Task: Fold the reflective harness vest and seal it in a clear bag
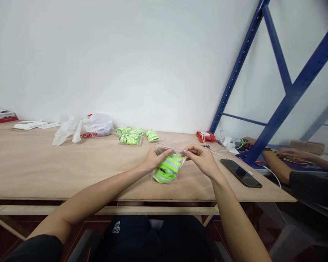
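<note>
The person sitting at the table has both hands on one clear bag, in which yellow-green bands with pale silvery stripes lie folded. The left hand has its grip closed on the upper left part of the bag, with the thumb laid over the front side. The right hand pinches the upper right corner between thumb and fingers, so this grip is closed also. The bag's mouth runs between the two grips, and the bands lie below them, in the lower part of the bag, nearer to the front edge of the table. Whether the bottom of the bag touches the table, I cannot tell from where I stand. Behind the left hand, close to the rear edge, there is a small group of similar packets, one of them slightly apart on the right. To the left of these, along the same edge, lies a white plastic bag with red print. A dark phone rests near the right edge, to the right of the right hand, and a red cloth lies toward the rear right corner.
</note>
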Tool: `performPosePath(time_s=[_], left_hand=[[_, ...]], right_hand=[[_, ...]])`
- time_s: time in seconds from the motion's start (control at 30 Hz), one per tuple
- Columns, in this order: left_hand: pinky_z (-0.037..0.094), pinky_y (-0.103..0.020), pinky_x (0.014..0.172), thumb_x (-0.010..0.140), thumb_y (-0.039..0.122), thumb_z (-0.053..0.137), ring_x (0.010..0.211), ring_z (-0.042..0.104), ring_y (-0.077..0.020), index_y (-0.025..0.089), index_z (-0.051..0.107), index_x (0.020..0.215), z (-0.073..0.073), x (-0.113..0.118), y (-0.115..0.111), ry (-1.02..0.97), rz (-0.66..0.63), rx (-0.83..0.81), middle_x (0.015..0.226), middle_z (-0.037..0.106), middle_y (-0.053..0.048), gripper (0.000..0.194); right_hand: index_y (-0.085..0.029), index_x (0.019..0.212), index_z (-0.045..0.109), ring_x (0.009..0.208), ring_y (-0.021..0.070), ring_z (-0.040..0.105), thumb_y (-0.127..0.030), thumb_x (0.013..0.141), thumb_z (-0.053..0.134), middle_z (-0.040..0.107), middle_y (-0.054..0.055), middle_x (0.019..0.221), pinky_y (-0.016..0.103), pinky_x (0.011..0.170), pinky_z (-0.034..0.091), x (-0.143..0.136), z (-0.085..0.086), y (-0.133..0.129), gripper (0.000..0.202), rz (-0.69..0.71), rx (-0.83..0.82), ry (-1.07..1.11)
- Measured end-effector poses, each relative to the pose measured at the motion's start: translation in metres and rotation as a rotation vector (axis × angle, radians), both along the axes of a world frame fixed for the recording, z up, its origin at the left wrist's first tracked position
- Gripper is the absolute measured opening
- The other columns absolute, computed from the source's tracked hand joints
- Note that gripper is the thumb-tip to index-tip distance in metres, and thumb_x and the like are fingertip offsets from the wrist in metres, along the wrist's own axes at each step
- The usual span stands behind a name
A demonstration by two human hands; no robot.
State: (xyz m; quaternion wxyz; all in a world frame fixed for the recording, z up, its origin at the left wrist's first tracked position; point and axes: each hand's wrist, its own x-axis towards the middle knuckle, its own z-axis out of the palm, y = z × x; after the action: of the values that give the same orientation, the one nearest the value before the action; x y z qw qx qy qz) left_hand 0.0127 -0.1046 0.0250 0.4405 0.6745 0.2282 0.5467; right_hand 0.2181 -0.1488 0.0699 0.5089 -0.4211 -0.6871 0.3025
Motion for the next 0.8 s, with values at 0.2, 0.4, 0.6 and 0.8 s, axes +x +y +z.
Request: performPosePath(time_s=[0.2, 0.4, 0.6, 0.8], left_hand=[[0.058, -0.035, 0.084, 0.088, 0.059, 0.063, 0.092, 0.072, -0.0244, 0.012, 0.078, 0.094, 0.013, -0.002, 0.007, 0.024, -0.031, 0.136, 0.097, 0.078, -0.013, 0.051], [0.059, -0.033, 0.076, 0.089, 0.057, 0.062, 0.087, 0.072, -0.0224, 0.013, 0.077, 0.099, 0.014, -0.01, 0.011, 0.11, -0.055, 0.175, 0.098, 0.077, -0.013, 0.048], [0.059, -0.03, 0.072, 0.083, 0.044, 0.074, 0.075, 0.068, -0.0172, 0.012, 0.075, 0.085, 0.011, -0.014, 0.012, 0.078, -0.015, 0.163, 0.082, 0.075, -0.008, 0.032], [0.058, -0.028, 0.067, 0.085, 0.042, 0.072, 0.071, 0.067, -0.0151, 0.013, 0.073, 0.085, 0.01, -0.014, 0.005, 0.035, 0.008, 0.209, 0.08, 0.073, -0.008, 0.029]], right_hand=[[-0.017, 0.077, 0.071, 0.068, 0.0171, 0.063, -0.055, 0.072, 0.079, 0.07, 0.005, 0.075, 0.029, 0.062, 0.054, 0.012, -0.008, 0.0, 0.039, -0.127, 0.105, 0.086], [-0.017, 0.085, 0.069, 0.072, 0.0195, 0.068, -0.056, 0.069, 0.08, 0.071, 0.006, 0.077, 0.031, 0.064, 0.057, 0.019, -0.013, -0.003, 0.043, -0.188, 0.106, 0.184], [-0.018, 0.081, 0.071, 0.078, 0.0213, 0.071, -0.055, 0.064, 0.084, 0.074, 0.007, 0.081, 0.033, 0.069, 0.061, 0.031, -0.019, -0.012, 0.043, -0.162, 0.013, 0.242], [-0.018, 0.076, 0.071, 0.076, 0.0196, 0.07, -0.053, 0.062, 0.087, 0.072, 0.005, 0.079, 0.035, 0.072, 0.064, 0.037, -0.016, -0.018, 0.041, -0.15, -0.021, 0.265]])
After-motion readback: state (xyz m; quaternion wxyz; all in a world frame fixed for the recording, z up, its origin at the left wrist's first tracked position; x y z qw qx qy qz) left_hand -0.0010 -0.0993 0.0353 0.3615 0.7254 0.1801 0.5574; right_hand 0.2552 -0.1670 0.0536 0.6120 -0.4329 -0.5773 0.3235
